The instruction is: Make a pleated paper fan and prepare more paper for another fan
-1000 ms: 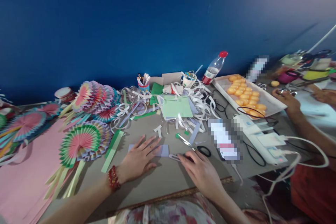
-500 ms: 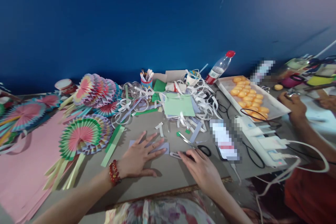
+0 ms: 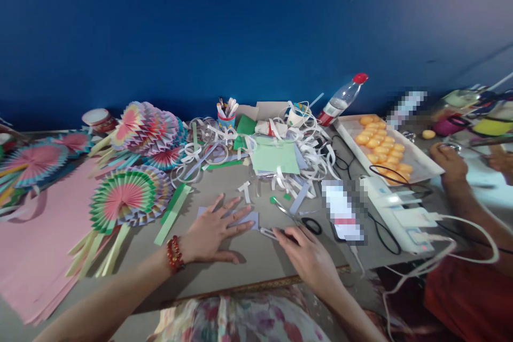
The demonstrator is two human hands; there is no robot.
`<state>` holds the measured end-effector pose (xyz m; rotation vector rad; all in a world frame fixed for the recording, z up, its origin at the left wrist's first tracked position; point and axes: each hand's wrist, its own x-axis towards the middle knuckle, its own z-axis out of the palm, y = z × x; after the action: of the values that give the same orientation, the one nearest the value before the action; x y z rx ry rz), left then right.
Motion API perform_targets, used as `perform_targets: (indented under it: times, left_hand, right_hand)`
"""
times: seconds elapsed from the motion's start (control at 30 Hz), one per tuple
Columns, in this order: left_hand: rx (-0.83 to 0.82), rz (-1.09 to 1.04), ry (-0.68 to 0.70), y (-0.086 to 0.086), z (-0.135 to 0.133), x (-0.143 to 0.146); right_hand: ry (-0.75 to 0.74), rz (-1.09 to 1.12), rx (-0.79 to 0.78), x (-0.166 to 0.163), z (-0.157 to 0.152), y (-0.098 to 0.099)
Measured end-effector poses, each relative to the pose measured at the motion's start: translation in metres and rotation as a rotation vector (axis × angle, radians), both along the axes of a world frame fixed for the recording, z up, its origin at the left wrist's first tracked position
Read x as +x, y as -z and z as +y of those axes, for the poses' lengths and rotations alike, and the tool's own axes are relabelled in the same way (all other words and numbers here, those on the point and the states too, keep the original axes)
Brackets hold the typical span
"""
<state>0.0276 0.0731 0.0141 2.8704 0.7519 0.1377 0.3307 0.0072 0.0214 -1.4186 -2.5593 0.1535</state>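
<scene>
My left hand [image 3: 214,230], with a red bead bracelet at the wrist, lies flat with fingers spread over a purple paper strip [image 3: 251,219]. Part of that strip is hidden under the fingers. Close to its right end, my right hand [image 3: 306,254] is closed around what looks like a utility knife [image 3: 267,233], whose pale slotted end points left; the rest is covered by the fingers. Just beyond the right hand are scissors [image 3: 310,225] with black handles, lying on the table. Green paper strips [image 3: 173,215] rest left of my left hand.
Folded paper fans [image 3: 122,200] and pink sheets [image 3: 48,240] cover the left side. Behind are paper scraps, light green sheets [image 3: 274,156], a pen cup [image 3: 226,119] and a bottle [image 3: 342,99]. Rightward are a phone [image 3: 342,214], a power strip [image 3: 395,219], a tray [image 3: 420,168] of orange balls and another person's hand [image 3: 449,163].
The view has shifted slightly. Both hands keep almost the same place: the left flat on the purple strip, the right gripping the knife.
</scene>
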Motion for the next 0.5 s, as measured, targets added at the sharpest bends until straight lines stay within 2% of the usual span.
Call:
perform_targets:
  times: [0.5]
  left_hand:
    - [-0.032, -0.01, -0.004, 0.001, 0.0001, -0.0004]
  right_hand:
    - [0.015, 0.002, -0.014, -0.0077, -0.0074, 0.0036]
